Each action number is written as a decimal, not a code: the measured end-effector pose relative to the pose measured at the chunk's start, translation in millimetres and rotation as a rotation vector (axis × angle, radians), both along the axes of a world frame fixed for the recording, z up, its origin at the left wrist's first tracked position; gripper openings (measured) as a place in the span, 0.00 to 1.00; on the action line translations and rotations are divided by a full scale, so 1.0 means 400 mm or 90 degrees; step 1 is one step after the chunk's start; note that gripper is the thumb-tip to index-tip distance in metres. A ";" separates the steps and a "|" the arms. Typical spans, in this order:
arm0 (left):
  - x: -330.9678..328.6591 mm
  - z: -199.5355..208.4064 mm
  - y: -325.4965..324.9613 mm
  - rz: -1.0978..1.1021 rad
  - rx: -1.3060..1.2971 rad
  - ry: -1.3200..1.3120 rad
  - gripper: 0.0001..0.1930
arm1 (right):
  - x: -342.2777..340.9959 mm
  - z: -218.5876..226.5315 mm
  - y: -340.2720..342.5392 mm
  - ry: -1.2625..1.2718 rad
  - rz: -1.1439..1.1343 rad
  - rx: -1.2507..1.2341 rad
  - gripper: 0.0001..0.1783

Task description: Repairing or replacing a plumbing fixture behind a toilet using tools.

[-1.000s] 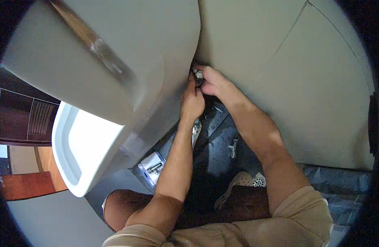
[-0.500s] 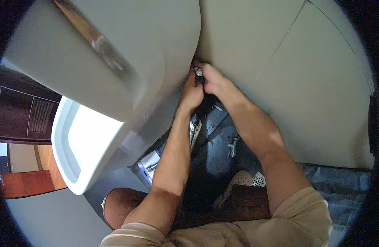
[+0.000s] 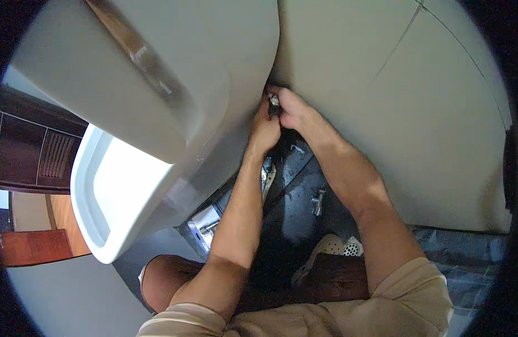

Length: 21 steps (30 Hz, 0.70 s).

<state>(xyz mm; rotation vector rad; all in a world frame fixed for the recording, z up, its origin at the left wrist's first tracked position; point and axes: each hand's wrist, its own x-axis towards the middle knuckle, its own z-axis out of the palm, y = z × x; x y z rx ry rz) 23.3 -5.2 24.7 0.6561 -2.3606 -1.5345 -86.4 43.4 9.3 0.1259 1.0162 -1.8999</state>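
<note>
Deep in the gap between the toilet [image 3: 231, 106] and the pale wall [image 3: 371, 123], both my hands are closed around a small shiny metal pipe fitting [image 3: 274, 100]. My left hand [image 3: 265, 130] grips it from the toilet side, thumb upward. From the wall side my right hand [image 3: 294, 110] curls round it, its fingertips partly hidden behind the metal. The lower part of the fitting is dark and hard to make out between the hands.
On the wet dark floor lie a metal angle valve [image 3: 318, 202] and a metal tool [image 3: 268, 178], partly behind my left forearm. A clear package [image 3: 205, 227] rests by the toilet base. The white toilet bowl rim [image 3: 87, 208] juts out at left. My perforated shoe [image 3: 329, 245] is below.
The view has shifted slightly, so the toilet sits a little farther right. Both hands keep their hold on the fitting, with barely any movement.
</note>
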 end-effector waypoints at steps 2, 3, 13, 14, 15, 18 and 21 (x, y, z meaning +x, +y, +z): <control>0.001 0.006 0.000 0.003 0.001 -0.013 0.30 | 0.000 0.004 -0.001 0.001 -0.006 0.005 0.09; 0.001 0.007 -0.001 -0.003 0.007 -0.020 0.30 | 0.001 0.004 -0.003 0.005 -0.007 0.001 0.09; -0.017 -0.015 -0.022 -0.050 0.040 -0.022 0.32 | 0.014 0.007 0.006 0.032 -0.016 -0.021 0.09; -0.022 -0.032 -0.029 -0.045 0.051 0.003 0.33 | 0.021 0.016 0.001 0.032 -0.014 -0.020 0.10; -0.025 -0.049 -0.036 -0.039 0.061 0.029 0.33 | 0.028 0.026 -0.004 0.031 -0.012 -0.020 0.10; -0.027 -0.047 -0.012 -0.036 0.077 0.052 0.33 | 0.022 0.018 0.010 0.009 -0.029 -0.024 0.10; -0.013 0.015 0.022 -0.022 0.070 0.050 0.32 | 0.006 0.006 0.024 -0.048 -0.062 -0.064 0.10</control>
